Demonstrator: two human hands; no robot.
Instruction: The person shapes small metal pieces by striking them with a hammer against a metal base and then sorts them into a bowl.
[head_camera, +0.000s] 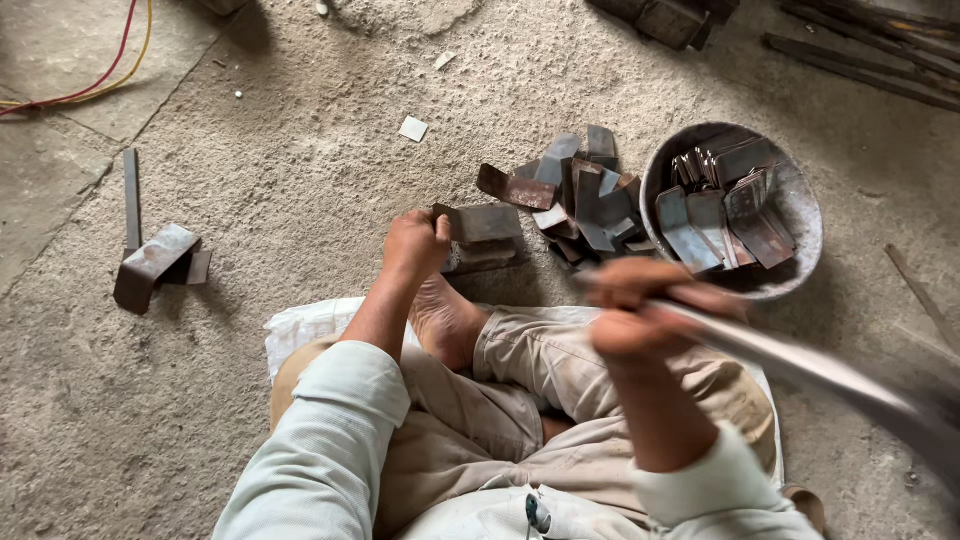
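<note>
Where held: rusty bent plate (487, 224)

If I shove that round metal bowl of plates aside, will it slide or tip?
The bowl looks heavy: rusty flat plates fill it. On the rough concrete floor it would probably drag, not glide. Plates leaning against its wall might shift and clatter.
</note>
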